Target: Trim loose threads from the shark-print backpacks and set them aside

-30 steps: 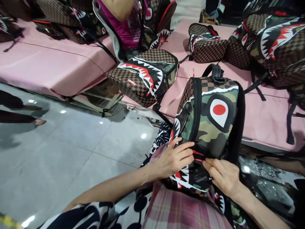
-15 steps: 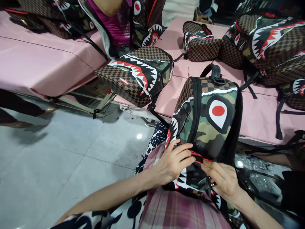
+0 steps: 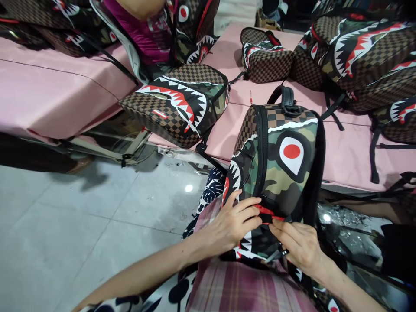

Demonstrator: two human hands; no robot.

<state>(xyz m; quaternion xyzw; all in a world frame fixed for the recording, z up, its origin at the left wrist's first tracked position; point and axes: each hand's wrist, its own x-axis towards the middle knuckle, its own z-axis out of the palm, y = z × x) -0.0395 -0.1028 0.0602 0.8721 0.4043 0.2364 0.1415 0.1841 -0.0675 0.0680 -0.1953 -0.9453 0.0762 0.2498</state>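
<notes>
A camouflage and brown-checkered backpack (image 3: 289,169) with a red-and-white eye print stands on my lap, against the pink table edge. My left hand (image 3: 238,221) lies on its side with fingers bent, the tips at the red-edged opening (image 3: 268,213). On the other side of that opening, my right hand (image 3: 297,245) pinches the red edge between thumb and fingers. A small metallic tool (image 3: 276,253) sticks out from under my right hand; how it is held is partly hidden.
A shark-print backpack (image 3: 182,102) lies on the pink table (image 3: 224,97), with more bags (image 3: 367,56) piled at the right. A person in a magenta shirt (image 3: 152,34) is at the upper left. A foot (image 3: 81,164) shows on the tiled floor.
The view has shifted slightly, so the table and bags sit further left. Both hands stay at the red-edged opening. The person's foot at the left has moved right.
</notes>
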